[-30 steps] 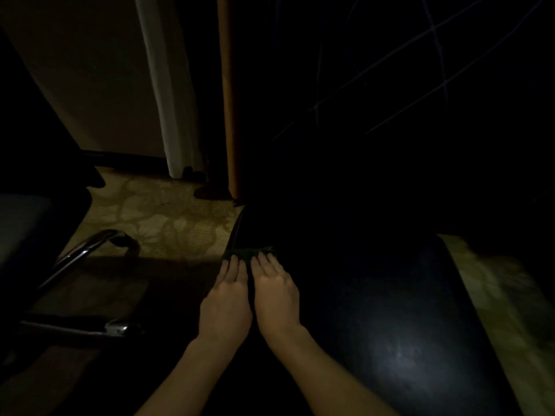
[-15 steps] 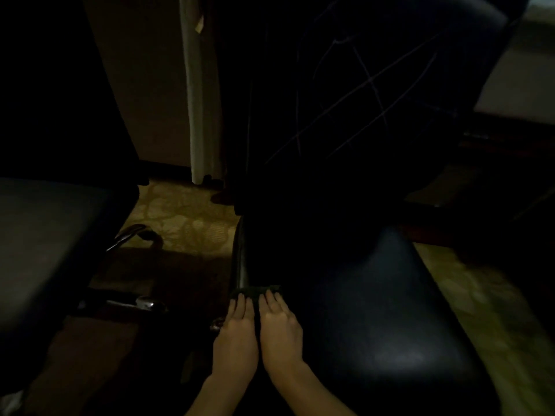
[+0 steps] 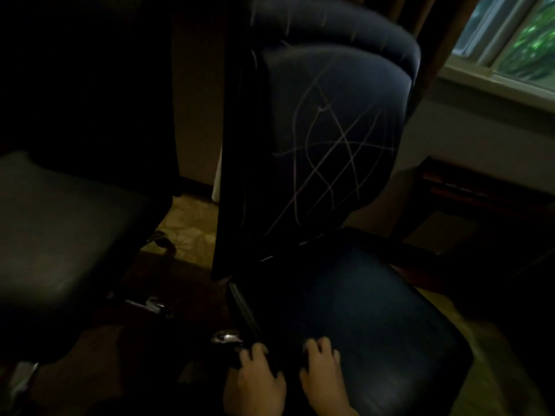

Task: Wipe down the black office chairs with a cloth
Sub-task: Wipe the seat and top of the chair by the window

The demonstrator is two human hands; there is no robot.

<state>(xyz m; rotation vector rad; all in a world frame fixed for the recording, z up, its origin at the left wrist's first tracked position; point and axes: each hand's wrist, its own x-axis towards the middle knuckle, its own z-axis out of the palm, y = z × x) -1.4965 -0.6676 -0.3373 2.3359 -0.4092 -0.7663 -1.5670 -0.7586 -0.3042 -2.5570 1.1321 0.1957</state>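
Chairs fill most of the head view: one black office chair stands in the middle, with its seat just in front of the person and its tall backrest rising behind, and pale thin scratch lines cross this backrest. Both hands are at the near left corner of the seat. The left hand is at the seat's left edge, with fingers bent over something dark, perhaps the cloth, but the picture is too dark to tell what it holds. The right hand lies on the seat surface just beside it, fingers slightly curled, and I cannot tell if it grips anything. A second chair stands to the left, well apart from the hands, with shiny metal base parts below it. Patterned carpet shows between the two chairs, and a window is at the upper right.
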